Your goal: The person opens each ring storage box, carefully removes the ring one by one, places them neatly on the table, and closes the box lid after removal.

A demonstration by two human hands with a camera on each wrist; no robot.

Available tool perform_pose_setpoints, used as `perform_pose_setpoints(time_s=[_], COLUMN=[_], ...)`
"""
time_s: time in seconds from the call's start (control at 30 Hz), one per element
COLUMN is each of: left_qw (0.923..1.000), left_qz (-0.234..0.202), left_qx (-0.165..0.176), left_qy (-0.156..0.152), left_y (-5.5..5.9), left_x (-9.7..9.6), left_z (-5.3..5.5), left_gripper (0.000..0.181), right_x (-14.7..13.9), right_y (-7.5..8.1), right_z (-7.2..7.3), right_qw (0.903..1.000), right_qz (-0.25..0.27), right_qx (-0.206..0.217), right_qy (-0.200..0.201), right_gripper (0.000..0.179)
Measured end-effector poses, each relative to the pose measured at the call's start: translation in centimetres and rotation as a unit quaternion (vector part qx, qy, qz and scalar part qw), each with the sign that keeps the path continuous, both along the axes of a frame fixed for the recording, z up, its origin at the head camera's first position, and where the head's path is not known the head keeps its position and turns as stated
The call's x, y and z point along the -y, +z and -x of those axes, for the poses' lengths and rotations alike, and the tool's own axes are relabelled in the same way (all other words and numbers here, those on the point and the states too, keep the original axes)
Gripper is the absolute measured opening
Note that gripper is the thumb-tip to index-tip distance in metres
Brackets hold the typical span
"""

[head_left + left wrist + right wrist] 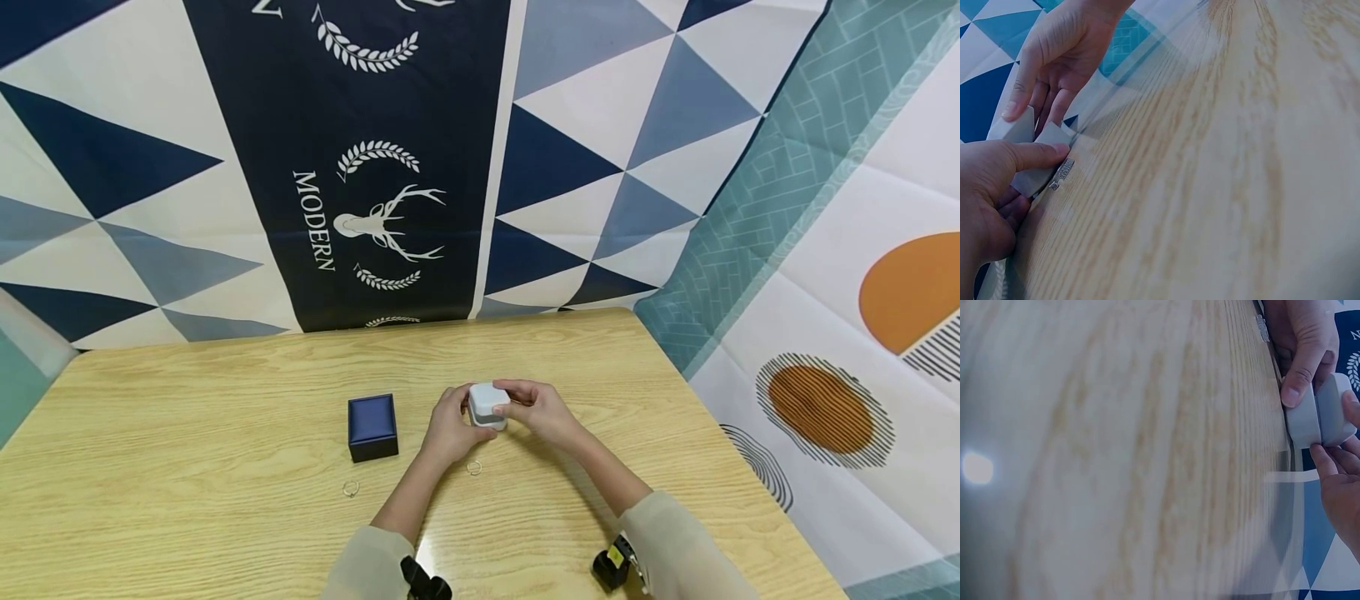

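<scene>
Both hands are on a small white box, shaped like a ring box, at the middle of the table. My left hand grips its lower half, thumb along the near side. From the right, my right hand pinches the lid between thumb and fingers. A gap shows between lid and lower half in both wrist views; the inside is hidden. Just in front of the left hand lies a thin ring, its studded band visible in the left wrist view.
A dark blue box with a padded-looking top stands closed to the left of the hands. Another thin ring lies in front of it. The wooden table meets patterned cloth at the back and right.
</scene>
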State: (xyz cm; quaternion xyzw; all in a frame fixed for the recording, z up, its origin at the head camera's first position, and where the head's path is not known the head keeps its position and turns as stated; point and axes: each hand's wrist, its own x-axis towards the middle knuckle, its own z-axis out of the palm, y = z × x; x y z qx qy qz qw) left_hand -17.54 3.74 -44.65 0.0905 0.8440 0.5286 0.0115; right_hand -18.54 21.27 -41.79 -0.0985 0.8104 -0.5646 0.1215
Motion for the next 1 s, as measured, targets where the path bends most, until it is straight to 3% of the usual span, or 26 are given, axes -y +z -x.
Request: perform_pose_setpoints(time_s=[1.0], left_qw=[1.0000], left_qz=[-0.001], left_qx=[-0.005], left_qy=[-0.005], left_y=[-0.10], left_x=[0.08], left_z=[0.05], left_gripper=[0.069], right_x=[-0.27], right_y=[-0.23], right_z=[0.01], right_qw=[0.9997], right_qz=[0.015], right_qx=[0.009], right_qy=[0.014], right_gripper=[0.059])
